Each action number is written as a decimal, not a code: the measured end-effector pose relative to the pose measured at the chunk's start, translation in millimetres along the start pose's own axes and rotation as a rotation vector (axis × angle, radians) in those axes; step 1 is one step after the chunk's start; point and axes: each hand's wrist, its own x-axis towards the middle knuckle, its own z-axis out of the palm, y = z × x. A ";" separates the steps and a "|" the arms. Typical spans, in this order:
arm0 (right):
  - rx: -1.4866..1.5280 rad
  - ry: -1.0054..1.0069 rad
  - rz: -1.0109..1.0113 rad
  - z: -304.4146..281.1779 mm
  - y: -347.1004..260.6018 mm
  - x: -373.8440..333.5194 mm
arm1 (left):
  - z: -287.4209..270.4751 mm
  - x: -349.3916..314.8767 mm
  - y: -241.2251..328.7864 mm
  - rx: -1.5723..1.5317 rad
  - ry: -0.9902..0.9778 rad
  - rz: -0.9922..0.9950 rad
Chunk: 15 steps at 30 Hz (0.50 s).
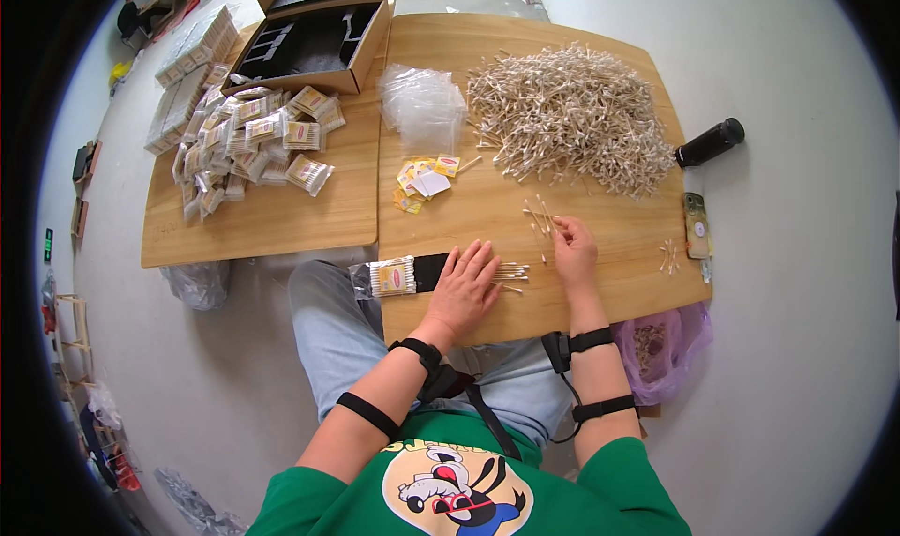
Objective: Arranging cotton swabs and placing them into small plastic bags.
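Observation:
My left hand (463,290) lies flat, fingers stretched, near the table's front edge. Its palm covers part of a black strip (430,272) and a row of cotton swabs (512,272) whose tips stick out to the right. Left of the strip is a clear packet of swabs (390,277) with a yellow card in it. My right hand (577,251) is closed in a pinch on a few cotton swabs (539,215), just above the wood. Exactly how many it holds is hard to tell.
A big heap of loose swabs (572,114) covers the far right, near a black bottle (710,143) and a phone (696,227). Clear bags (422,105) and yellow cards (409,182) lie mid-table. Filled packets (248,142) and an open box (309,44) stand left.

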 end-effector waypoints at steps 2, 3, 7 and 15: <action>-0.173 0.031 -0.077 -1.4 -0.2 -1.5 | -1.5 -0.5 -0.3 0.013 -0.013 -0.007; -0.343 0.061 -0.152 -1.1 -2.9 -2.6 | -1.8 -1.1 -0.8 0.014 -0.011 -0.008; -0.407 -0.032 -0.148 9.3 -18.1 -23.1 | -0.5 -2.9 -3.5 -0.004 -0.018 -0.002; -0.207 -0.124 -0.029 23.4 -43.0 -17.7 | -0.5 -1.2 -0.8 -0.011 0.065 -0.006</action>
